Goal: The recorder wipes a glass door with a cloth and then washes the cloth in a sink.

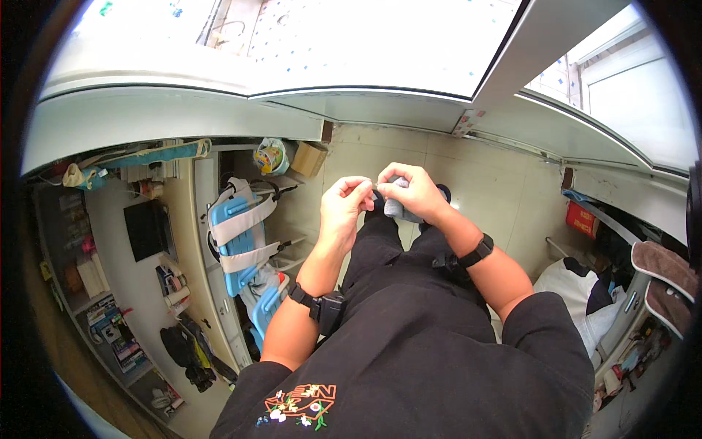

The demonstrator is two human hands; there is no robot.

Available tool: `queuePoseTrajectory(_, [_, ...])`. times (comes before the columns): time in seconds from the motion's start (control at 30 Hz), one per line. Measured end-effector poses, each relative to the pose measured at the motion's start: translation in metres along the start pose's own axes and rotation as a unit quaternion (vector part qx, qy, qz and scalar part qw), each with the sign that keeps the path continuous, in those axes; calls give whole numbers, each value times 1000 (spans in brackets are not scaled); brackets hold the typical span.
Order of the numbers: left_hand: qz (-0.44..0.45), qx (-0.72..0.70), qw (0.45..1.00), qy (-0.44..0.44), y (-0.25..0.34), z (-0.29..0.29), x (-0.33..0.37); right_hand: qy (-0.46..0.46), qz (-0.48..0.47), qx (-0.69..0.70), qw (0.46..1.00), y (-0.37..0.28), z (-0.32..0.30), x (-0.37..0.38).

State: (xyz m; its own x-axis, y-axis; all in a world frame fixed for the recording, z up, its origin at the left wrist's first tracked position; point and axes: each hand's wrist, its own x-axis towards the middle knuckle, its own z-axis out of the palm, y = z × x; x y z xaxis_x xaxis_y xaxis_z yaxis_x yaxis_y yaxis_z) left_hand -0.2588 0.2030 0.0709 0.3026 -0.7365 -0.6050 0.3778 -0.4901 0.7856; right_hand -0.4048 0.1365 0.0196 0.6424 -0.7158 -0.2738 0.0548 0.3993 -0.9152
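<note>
Both hands are raised close together in front of my body, over my feet. A bunched grey cloth hangs from my right hand, whose fingers are closed on it. Just to the left, my left hand makes a pinch with thumb and forefinger, its fingertips near the right ones. A tiny pale bit shows at those fingertips, too small to name. Part of the cloth is hidden behind my right fingers.
A blue folding frame with pale straps stands to the left, beside shelves. Beyond it are a plastic bag and a cardboard box. Windowed panels run across the far side. Brown slippers hang at right, near white-and-black fabric.
</note>
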Motion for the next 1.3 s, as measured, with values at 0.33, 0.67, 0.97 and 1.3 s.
queuePoseTrajectory(0.33, [77, 101, 992, 18, -1, 0, 4, 36, -23, -114, 993, -7, 11, 6])
queuePoseTrajectory(0.67, [66, 67, 995, -12, 12, -65, 24, 96, -37, -199, 975, 3, 65, 46])
queuePoseTrajectory(0.97, [-8, -120, 991, 56, 34, -260, 96, 90, 49, -233, 967, 0, 150, 105])
queuePoseTrajectory(1.3, [122, 172, 930, 300, 56, -566, 275, 314, 90, -153, 933, -17, 180, 84])
